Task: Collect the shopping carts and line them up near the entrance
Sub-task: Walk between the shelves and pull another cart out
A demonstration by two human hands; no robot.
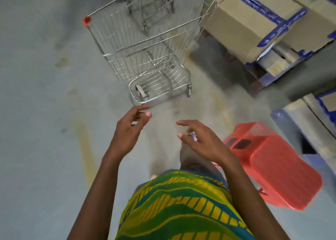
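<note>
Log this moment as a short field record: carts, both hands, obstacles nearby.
shopping cart: wire, empty, upright on the floor straight ahead
second cart: beyond the first, blurred
left hand: fingers relaxed, holds nothing
right hand: fingers relaxed, holds nothing
cardboard boxes: stacked to the right of the shopping cart
red stool: on the floor to the person's right

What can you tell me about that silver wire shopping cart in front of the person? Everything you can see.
The silver wire shopping cart stands upright on the grey floor, just ahead of the person. Its mesh basket is empty, with red plastic caps on two top corners. Below is a tubular metal rack on small caster wheels. Taped cardboard boxes stand close on its right; contact is unclear. The left hand and right hand reach toward it, fingers relaxed, apparently touching nothing.
</note>
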